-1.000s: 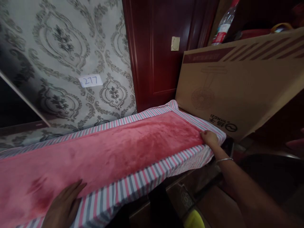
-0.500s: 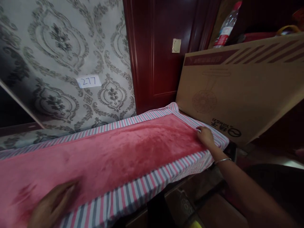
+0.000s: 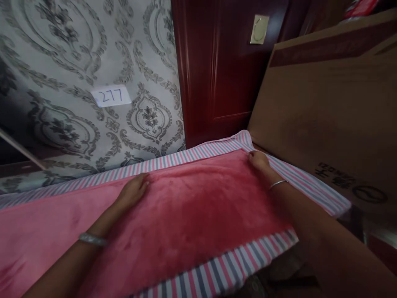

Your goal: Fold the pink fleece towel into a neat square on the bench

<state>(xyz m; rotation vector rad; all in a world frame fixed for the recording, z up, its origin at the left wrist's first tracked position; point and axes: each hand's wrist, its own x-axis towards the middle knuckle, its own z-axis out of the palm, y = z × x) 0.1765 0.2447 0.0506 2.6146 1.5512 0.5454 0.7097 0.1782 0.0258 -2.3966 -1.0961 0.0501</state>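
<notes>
A long pink plush cloth (image 3: 192, 211) lies over a pink, grey and white striped cloth (image 3: 214, 271), whose border shows along the near, far and right sides. At the plush cloth's far right corner, my right hand (image 3: 259, 161) has its fingers pinched on the edge. My left hand (image 3: 135, 190) is at the far edge, left of the middle, with its fingers closed on the plush; the fingertips are partly hidden. Each wrist wears a silver bangle.
A large cardboard box (image 3: 310, 99) stands to the right, close to the cloths' end. Behind are a patterned wall with a paper marked 277 (image 3: 111, 96) and a dark red panel (image 3: 214, 74). A dark screen-like edge (image 3: 18, 151) is at the left.
My left hand has gone from the near left to the cloth's far edge. My right hand has slid along the right end to the far corner. The view has come closer.
</notes>
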